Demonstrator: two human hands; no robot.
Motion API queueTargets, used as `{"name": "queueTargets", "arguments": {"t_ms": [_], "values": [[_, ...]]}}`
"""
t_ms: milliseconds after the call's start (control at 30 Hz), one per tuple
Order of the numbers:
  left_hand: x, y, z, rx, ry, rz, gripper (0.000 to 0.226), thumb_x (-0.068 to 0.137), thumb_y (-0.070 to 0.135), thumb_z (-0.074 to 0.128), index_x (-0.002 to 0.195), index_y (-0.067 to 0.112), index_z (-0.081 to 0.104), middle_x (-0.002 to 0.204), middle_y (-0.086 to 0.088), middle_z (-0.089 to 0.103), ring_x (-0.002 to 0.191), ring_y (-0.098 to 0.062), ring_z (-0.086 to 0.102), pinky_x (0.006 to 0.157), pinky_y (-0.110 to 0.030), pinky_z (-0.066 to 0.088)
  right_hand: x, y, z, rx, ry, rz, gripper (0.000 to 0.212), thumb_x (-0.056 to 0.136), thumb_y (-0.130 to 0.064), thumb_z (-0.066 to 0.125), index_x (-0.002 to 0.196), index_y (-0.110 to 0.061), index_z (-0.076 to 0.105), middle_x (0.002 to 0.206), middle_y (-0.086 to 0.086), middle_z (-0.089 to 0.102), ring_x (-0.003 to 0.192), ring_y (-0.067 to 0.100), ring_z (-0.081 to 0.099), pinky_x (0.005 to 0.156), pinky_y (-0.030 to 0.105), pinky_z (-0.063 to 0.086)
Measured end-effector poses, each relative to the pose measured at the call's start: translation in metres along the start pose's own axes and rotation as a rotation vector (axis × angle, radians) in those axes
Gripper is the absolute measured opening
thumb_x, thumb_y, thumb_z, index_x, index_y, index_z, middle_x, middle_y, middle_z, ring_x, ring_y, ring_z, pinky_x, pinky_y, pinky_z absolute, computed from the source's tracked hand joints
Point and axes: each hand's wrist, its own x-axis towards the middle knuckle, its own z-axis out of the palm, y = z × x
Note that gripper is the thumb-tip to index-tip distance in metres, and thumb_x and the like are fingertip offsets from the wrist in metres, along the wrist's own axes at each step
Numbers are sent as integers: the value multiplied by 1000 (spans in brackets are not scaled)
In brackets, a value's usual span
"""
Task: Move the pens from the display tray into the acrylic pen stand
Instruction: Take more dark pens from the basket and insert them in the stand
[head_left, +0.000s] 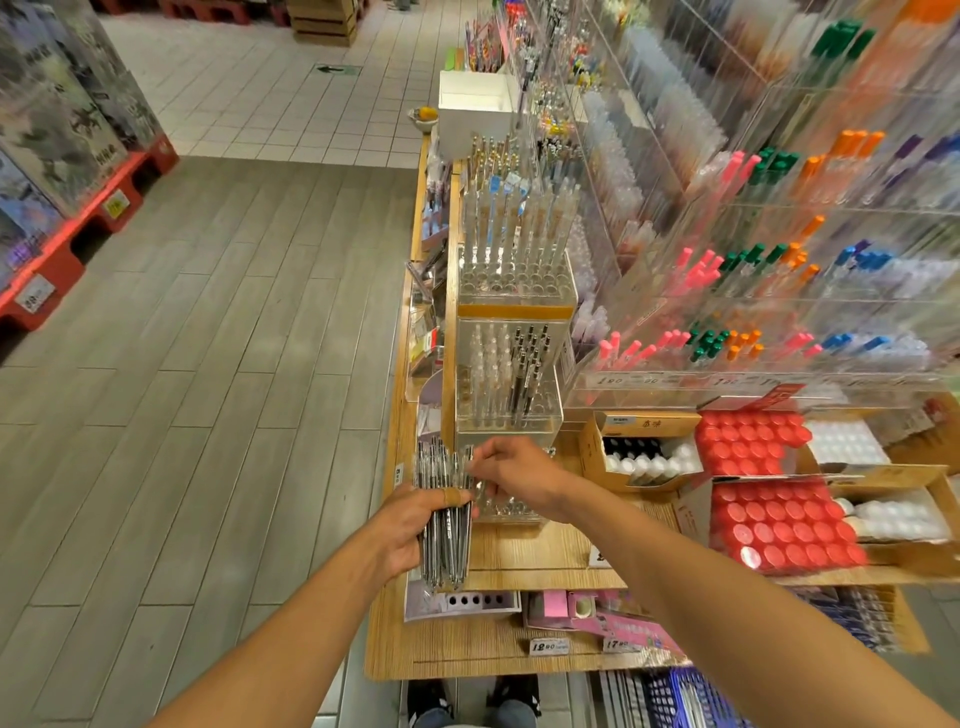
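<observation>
Left hand: low centre of the frame, fingers and thumb wrapped round a bundle of pens, held roughly upright with the tips fanning out above the fist.
Right hand: just right of the bundle and touching its upper part; fingertips pinch at one pen near the top of the bundle, wrist bent across toward the left hand.
Pens relative to hands: the bundle sits between the two hands, its lower end below the left palm and its upper end level with the right fingers.
Acrylic pen stand: clear block with round holes, directly under and behind the right hand, standing on the wooden shelf; most of it is hidden by the hand, and whether any pens stand in it cannot be told.
Taller stands: two further clear holders rise behind it toward mid-frame, the nearer holder with dark and clear pens, the farther holder with pale pens in its back rows.
Right of frame: red-capped bottles in cardboard trays, and above them blurred tiers of coloured pens.
Lower shelf: price tags on its front edge.
Left of frame: grey plank floor.
</observation>
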Motion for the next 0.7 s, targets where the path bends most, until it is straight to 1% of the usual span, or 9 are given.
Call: {"name": "queueTargets", "arguments": {"t_ms": [100, 167, 233, 300, 367, 433, 567, 633, 700], "values": [[0, -1, 0, -10, -25, -2, 29, 73, 0, 72, 101, -6, 68, 83, -21, 72, 66, -26, 70, 59, -34, 61, -3, -2, 1, -6, -26, -5, 9, 94, -17, 62, 92, -12, 55, 76, 5, 62, 71, 18, 58, 63, 30, 47], [0, -2, -1, -32, -18, -3, 22, 79, -2, 69, 100, -7, 68, 82, -20, 71, 65, -26, 69, 59, -35, 61, -4, -4, 0, -14, -37, -18, 8, 96, -15, 59, 94, -10, 53, 73, 6, 63, 67, 17, 60, 62, 30, 50], [1, -2, -3, -67, 26, -6, 15, 83, -2, 67, 97, -9, 67, 80, -20, 70, 61, -26, 68, 56, -35, 61, -4, -9, -6, 1, 16, -48, 6, 96, -12, 57, 98, -9, 52, 75, 7, 64, 64, 17, 61, 63, 30, 53], [2, -2, -8, -113, 92, -6, 12, 87, -1, 65, 94, -10, 67, 82, -23, 71, 65, -26, 71, 59, -34, 62, -3, -13, -13, -14, 132, -105, 10, 96, -11, 57, 104, -9, 52, 85, 9, 64, 69, 17, 63, 66, 30, 54], [3, -2, -14, -141, 131, -2, 13, 91, 0, 62, 96, -11, 66, 85, -24, 72, 70, -26, 73, 62, -34, 63, -3, -15, -18, -133, 245, -207, 10, 96, -14, 57, 105, -12, 52, 91, 8, 63, 74, 16, 62, 64, 25, 53], [4, -1, -19, -160, 149, 4, 15, 93, 0, 59, 100, -12, 64, 85, -24, 73, 72, -26, 73, 60, -34, 62, -3, -13, -20, -292, 293, -303, 8, 96, -18, 57, 101, -15, 51, 86, 5, 61, 70, 13, 57, 59, 22, 49], [4, 0, -24, -169, 158, 4, 14, 93, -1, 57, 100, -12, 63, 82, -22, 74, 71, -25, 74, 57, -31, 60, 1, -1, -16, -553, 233, -388, 10, 97, -19, 55, 97, -19, 45, 75, -5, 54, 61, 8, 49, 54, 21, 39], [4, 0, -25, -155, 141, -9, 13, 92, -2, 57, 99, -12, 64, 82, -22, 73, 70, -25, 73, 59, -33, 61, 3, 5, -12, -647, 191, -392, 12, 97, -19, 53, 97, -21, 42, 75, -3, 56, 64, 12, 55, 54, 28, 44], [4, 0, -26, -131, 124, -21, 13, 91, -2, 59, 100, -10, 64, 83, -22, 72, 70, -26, 72, 63, -35, 62, 5, 9, -8, -734, 175, -403, 12, 97, -18, 52, 96, -20, 41, 79, 1, 59, 69, 18, 59, 59, 37, 50]]}}
